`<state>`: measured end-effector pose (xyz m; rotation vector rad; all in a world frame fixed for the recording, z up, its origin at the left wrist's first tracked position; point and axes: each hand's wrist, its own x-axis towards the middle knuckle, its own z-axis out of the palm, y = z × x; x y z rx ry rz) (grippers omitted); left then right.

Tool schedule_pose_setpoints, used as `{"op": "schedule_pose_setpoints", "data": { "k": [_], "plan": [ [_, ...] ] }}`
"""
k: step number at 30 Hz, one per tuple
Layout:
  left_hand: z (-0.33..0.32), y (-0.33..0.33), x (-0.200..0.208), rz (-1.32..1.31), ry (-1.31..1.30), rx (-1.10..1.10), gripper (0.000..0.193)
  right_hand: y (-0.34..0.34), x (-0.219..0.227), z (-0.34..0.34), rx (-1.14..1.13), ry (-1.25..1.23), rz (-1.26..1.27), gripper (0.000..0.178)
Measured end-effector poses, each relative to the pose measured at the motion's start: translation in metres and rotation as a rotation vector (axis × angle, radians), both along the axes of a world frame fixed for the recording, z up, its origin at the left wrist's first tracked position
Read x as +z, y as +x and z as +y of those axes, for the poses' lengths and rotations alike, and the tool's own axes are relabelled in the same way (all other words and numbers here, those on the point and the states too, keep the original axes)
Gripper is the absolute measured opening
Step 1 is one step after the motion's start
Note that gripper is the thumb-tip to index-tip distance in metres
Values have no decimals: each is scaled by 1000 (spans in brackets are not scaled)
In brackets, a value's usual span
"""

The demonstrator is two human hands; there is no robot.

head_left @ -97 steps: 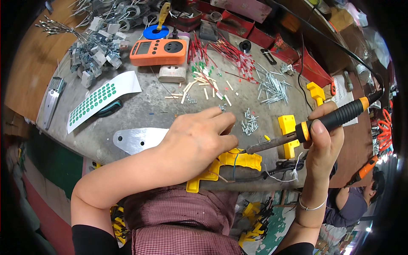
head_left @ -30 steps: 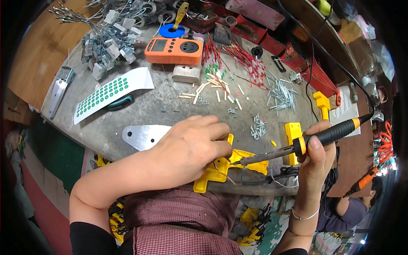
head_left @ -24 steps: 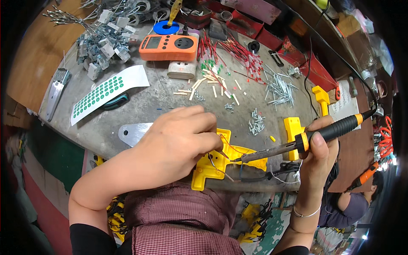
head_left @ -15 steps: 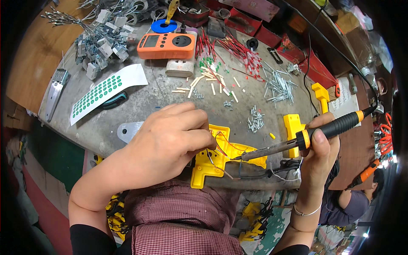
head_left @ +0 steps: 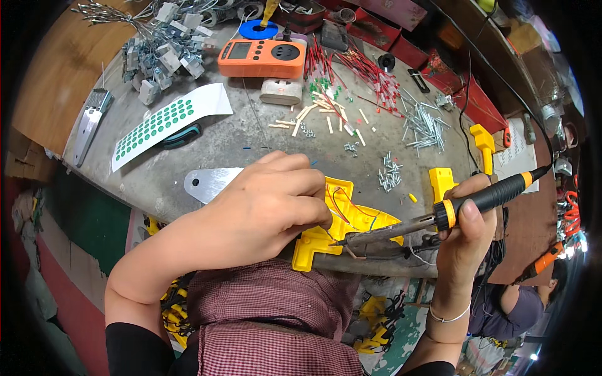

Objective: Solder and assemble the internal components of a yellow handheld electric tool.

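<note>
A yellow plastic housing half (head_left: 306, 249) lies near the table's front edge, with thin red, blue and other wires inside it. My left hand (head_left: 269, 203) is over its left part, fingers curled and pinched together; what they pinch is hidden behind the knuckles. A soldering iron (head_left: 492, 197) with a black handle and yellow rings is gripped in my right hand (head_left: 471, 229). Its tip points left, close to a wire end beside my left fingertips; I cannot tell whether they touch. A grey metal blade (head_left: 213, 183) juts out to the left of the housing.
Behind lie an orange meter (head_left: 260, 59), red-wired parts (head_left: 370, 81), long screws (head_left: 425, 125) and short screws (head_left: 389, 173). A sheet of green dot stickers (head_left: 169, 122) is at left. Yellow pieces (head_left: 442, 183) stand at right. The iron's cord (head_left: 523, 103) arcs overhead right. A person (head_left: 517, 304) sits beyond.
The soldering iron's tip has moved left along the housing, toward my left fingertips. My left hand stays pinched over the housing. The whole view has shifted slightly.
</note>
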<state>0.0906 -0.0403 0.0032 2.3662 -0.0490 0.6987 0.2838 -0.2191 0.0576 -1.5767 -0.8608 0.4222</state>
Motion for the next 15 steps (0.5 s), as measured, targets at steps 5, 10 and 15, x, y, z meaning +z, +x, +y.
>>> {"op": "schedule_pose_setpoints", "data": {
  "k": [5,10,15],
  "plan": [
    [0,2,-2,-18,1,-8,29,-2,0,4,-15,10,22,38],
    [0,2,-2,-16,3,-17,26,0,-5,2,-5,17,-4,40],
    [0,2,-1,-7,14,-16,25,-1,-1,4,3,18,8,39]
  ]
}}
